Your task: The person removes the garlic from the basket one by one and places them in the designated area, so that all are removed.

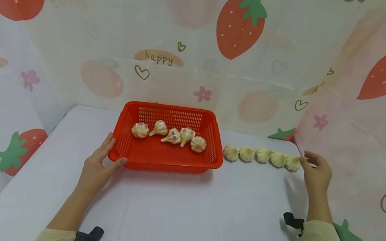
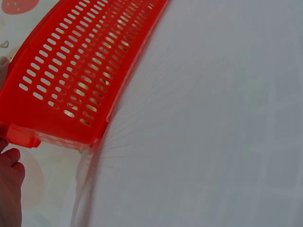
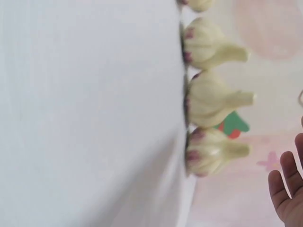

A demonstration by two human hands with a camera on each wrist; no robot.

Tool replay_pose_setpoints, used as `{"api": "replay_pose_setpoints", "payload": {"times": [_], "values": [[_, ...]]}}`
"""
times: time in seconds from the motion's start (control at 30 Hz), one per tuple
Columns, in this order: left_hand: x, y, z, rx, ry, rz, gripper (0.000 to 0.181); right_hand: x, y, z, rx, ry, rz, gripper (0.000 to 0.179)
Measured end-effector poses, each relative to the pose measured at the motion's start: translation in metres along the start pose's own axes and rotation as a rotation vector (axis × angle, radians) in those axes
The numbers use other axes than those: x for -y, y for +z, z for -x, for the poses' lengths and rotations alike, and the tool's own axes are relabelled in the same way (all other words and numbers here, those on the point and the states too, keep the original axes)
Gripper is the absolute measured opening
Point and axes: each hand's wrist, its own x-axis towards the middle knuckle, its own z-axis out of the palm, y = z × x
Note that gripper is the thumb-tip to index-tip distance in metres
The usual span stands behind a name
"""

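A red plastic basket (image 1: 164,167) with slotted walls holds several garlic bulbs (image 1: 173,135), spread in a rough row across its middle. My left hand (image 1: 95,167) grips the basket's left front corner, thumb at the front rim and fingers along the left side. In the left wrist view, fingertips (image 2: 12,158) show by the rim. To the basket's right stands a line of pale garlic bulbs (image 1: 263,155), stems up. At its right end my right hand (image 1: 318,173) hovers beside the last bulb (image 3: 213,152), fingers loosely bent with nothing held; the right wrist view shows them apart from the bulb.
White cloth covers the table (image 1: 184,209). Behind it and along both sides hangs a curtain (image 1: 190,77) printed with strawberries. The row of bulbs stands near the table's back right edge.
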Motion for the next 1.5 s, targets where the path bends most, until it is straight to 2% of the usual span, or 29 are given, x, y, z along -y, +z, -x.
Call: {"api": "replay_pose_setpoints", "payload": {"times": [0.23,0.37,0.6,0.87,1.1,1.3,1.5], "values": [[0.000,-0.001,0.000,-0.005,0.007,0.006,0.082,0.039,0.011,0.017,0.003,-0.135,-0.029,0.031],[0.000,0.000,0.000,0.000,0.007,0.010,0.082,0.051,0.019,0.025,0.034,-0.214,-0.024,0.029],[0.002,0.000,0.000,0.012,0.005,0.009,0.083,0.068,0.034,0.037,0.089,-0.285,-0.028,0.028],[-0.002,-0.003,0.000,0.003,0.013,0.008,0.082,0.095,0.052,0.046,0.195,-0.402,-0.073,0.030],[-0.001,-0.001,0.000,0.016,0.004,0.016,0.083,0.143,0.065,0.069,0.266,-0.437,-0.102,0.029],[0.000,-0.002,-0.001,0.011,0.015,0.016,0.083,0.154,0.086,0.059,0.313,-0.541,-0.133,0.028],[0.001,0.000,-0.001,0.013,0.008,0.013,0.082,0.187,0.095,0.058,0.410,-0.628,-0.132,0.029]]}}
